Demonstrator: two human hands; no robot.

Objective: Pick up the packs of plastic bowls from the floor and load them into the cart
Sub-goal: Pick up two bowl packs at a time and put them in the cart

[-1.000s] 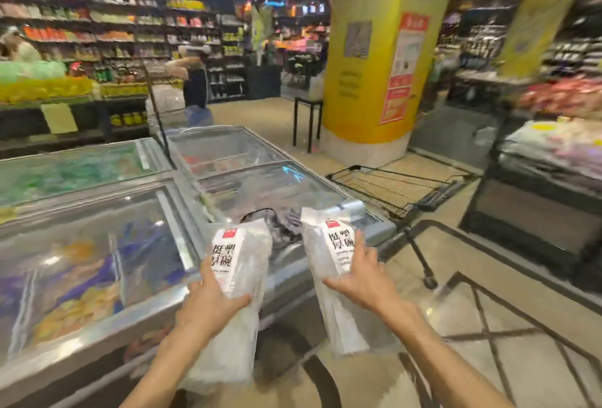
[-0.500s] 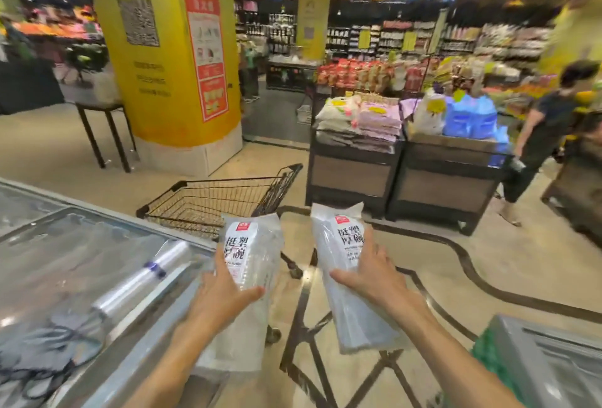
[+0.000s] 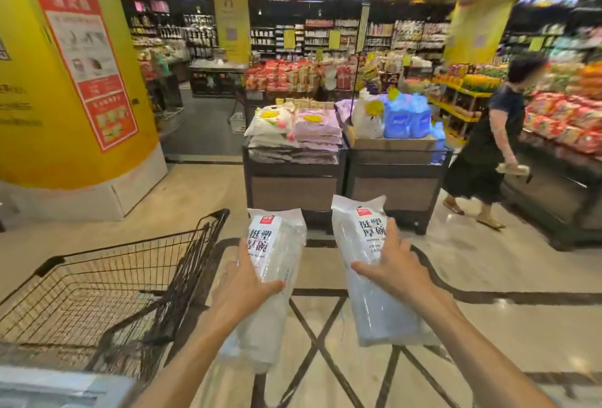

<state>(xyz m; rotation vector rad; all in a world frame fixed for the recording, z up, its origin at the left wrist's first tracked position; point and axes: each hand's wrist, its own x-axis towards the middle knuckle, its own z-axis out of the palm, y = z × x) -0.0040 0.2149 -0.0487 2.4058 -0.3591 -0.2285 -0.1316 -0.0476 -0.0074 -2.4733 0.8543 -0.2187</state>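
Observation:
I hold two clear packs of plastic bowls, each with a white label and a red logo. My left hand (image 3: 242, 287) grips the left pack (image 3: 277, 245) around its middle, just right of the cart. My right hand (image 3: 392, 269) grips the right pack (image 3: 361, 238), which hangs lower and further right over the floor. The black wire cart (image 3: 97, 290) stands at the lower left with an empty basket. Its front end is level with my left hand.
A yellow pillar (image 3: 65, 82) rises behind the cart. Two dark display bins (image 3: 345, 176) with stacked goods stand ahead. A person in dark clothes (image 3: 485, 147) walks at the right past shelves. A freezer corner (image 3: 49, 388) shows at the bottom left.
My view has swung right, away from the freezer, toward the display bins. The cart has shifted to my lower left and come closer. Both hands still hold their packs.

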